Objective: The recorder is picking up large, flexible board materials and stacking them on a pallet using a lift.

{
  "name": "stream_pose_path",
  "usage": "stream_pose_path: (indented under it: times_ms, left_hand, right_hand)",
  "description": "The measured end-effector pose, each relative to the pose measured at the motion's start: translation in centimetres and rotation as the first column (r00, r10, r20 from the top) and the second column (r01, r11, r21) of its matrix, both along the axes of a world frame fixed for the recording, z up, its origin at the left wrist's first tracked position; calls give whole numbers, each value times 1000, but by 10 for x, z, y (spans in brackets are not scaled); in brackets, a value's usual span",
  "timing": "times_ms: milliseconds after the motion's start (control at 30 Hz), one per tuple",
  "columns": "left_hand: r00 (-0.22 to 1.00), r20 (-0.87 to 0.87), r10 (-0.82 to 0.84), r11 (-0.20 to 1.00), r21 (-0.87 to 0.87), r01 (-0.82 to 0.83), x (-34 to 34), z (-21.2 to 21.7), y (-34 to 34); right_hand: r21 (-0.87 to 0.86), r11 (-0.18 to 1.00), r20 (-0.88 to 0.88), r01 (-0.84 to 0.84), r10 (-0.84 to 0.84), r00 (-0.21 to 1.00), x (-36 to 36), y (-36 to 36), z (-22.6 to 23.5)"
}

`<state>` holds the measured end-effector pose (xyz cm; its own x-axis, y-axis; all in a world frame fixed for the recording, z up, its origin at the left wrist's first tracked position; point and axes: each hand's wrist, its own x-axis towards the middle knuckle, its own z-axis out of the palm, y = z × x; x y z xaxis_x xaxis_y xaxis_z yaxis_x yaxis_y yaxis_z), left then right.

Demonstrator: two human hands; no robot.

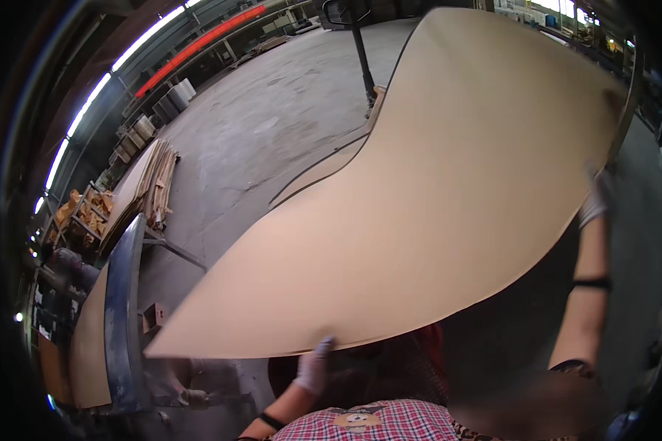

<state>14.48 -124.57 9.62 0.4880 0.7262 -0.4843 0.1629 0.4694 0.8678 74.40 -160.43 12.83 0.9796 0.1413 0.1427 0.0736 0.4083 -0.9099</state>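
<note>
A large, thin tan sheet [390, 235], which looks like paperboard, spreads across most of the view and bows in a curve. My left hand [312, 371], in a light glove, grips its near edge, thumb on top and fingers hidden beneath. Further along, at the right edge of the same sheet, my right hand [596, 200] is gloved too and closed on the rim. That hand is somewhat blurred. The sheet is held up off the floor and hides much of what lies under it.
Past the sheet a black upright handle [360, 62] rises from the grey concrete floor [250, 110]. Stacked boards [136, 187] lean at the left. Nearer stands a blue-edged table [123, 309] beside another tan sheet [90, 353]. A dark post [629, 103] is at the far right.
</note>
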Motion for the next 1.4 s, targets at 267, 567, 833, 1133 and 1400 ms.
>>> stream_pose_path:
  times_ms: [267,567,833,1133,1400]
  left_hand:
    - [270,-259,-928,171,349,921,65,-39,-31]
    - [818,-563,121,709,626,326,-192,-183,200]
    - [776,-544,318,770,-330,-547,-298,-281,249]
    - [934,-257,246,952,-119,-284,-252,-238,296]
    - [995,83,60,995,73,-66,-145,-137,302]
  right_hand:
    - [-145,984,-701,-106,-26,713,-332,164,-191]
    - [-61,969,-783,-239,102,613,-331,269,-275]
    - [-158,968,-701,-193,28,713,-341,279,-286]
    - [-176,981,-634,-82,-49,772,-305,254,-328]
    - [-227,972,-683,-56,-119,720,-206,269,-332]
